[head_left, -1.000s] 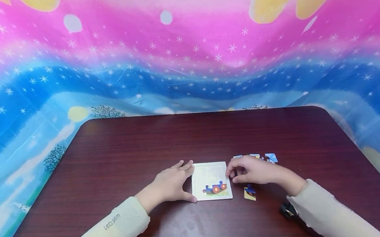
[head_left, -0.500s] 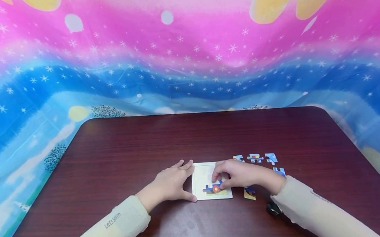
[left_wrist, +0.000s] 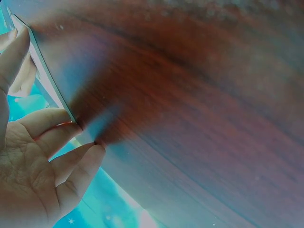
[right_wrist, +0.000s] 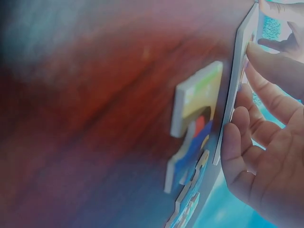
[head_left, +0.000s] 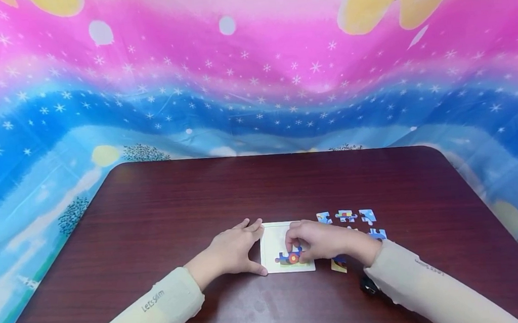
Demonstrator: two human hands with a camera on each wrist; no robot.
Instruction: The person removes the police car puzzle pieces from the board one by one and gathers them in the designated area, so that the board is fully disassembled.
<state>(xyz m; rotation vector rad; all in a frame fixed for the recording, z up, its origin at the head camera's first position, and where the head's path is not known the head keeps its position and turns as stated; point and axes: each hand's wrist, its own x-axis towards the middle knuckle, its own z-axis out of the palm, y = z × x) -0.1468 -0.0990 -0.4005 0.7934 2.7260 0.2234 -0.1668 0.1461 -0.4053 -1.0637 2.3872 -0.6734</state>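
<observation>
A white square puzzle tray (head_left: 271,239) lies on the table, with joined picture pieces (head_left: 285,261) showing a red wheel in its lower part. My left hand (head_left: 232,251) rests at the tray's left edge, its thumb at the near corner and its straight fingers at the far one. Over the tray's right half, my right hand (head_left: 322,238) bends its fingers down and pinches a puzzle piece in the tray between thumb and forefinger. That hand covers part of the pieces. In the right wrist view its thumb and fingers (right_wrist: 266,61) reach over the tray's edge (right_wrist: 231,95).
Right of the tray lie several loose puzzle pieces (head_left: 346,216), some partly behind the right hand and sleeve. One yellow and dark piece (head_left: 338,264) lies close to the tray's near right corner. A black object (head_left: 368,284) shows under the right cuff. A patterned cloth (head_left: 254,101) hangs behind the table (head_left: 197,191).
My right hand has moved left from beside the tray onto the pieces in it, uncovering loose pieces on the table. The left hand has stayed at the tray's edge.
</observation>
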